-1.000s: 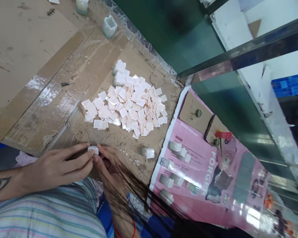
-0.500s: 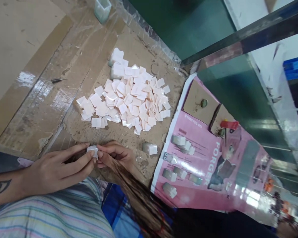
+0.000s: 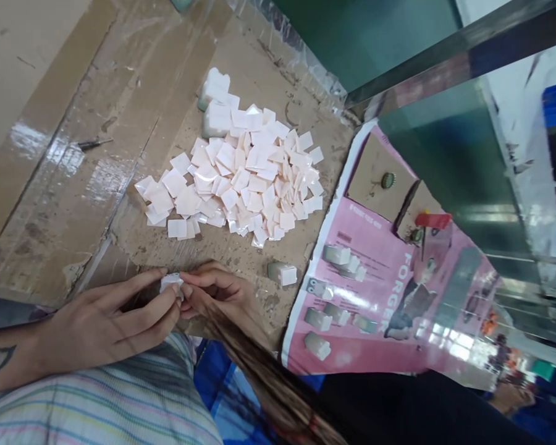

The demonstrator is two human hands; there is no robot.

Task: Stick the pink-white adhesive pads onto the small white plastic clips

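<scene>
My left hand (image 3: 106, 321) and my right hand (image 3: 215, 290) meet at the near edge of the cardboard-covered table (image 3: 41, 204). Both pinch one small white plastic piece (image 3: 172, 282) between their fingertips. Just beyond them lies a heap of thin pale pink-white square tiles (image 3: 236, 179). Two thicker white blocks (image 3: 215, 102) rest at the heap's far edge. A single white block (image 3: 282, 272) lies on the table to the right of my right hand.
A pink printed sheet (image 3: 375, 303) at the right carries several white blocks (image 3: 336, 254), cardboard patches, a bottle cap (image 3: 388, 180) and a red clip (image 3: 433, 220). A metal frame bar (image 3: 445, 55) and green panel stand behind. A thin dark screw (image 3: 92, 143) lies at the left.
Both hands stay pinched on the small white piece. The view has drifted, so the heap and pink sheet sit slightly higher and further right in the picture.
</scene>
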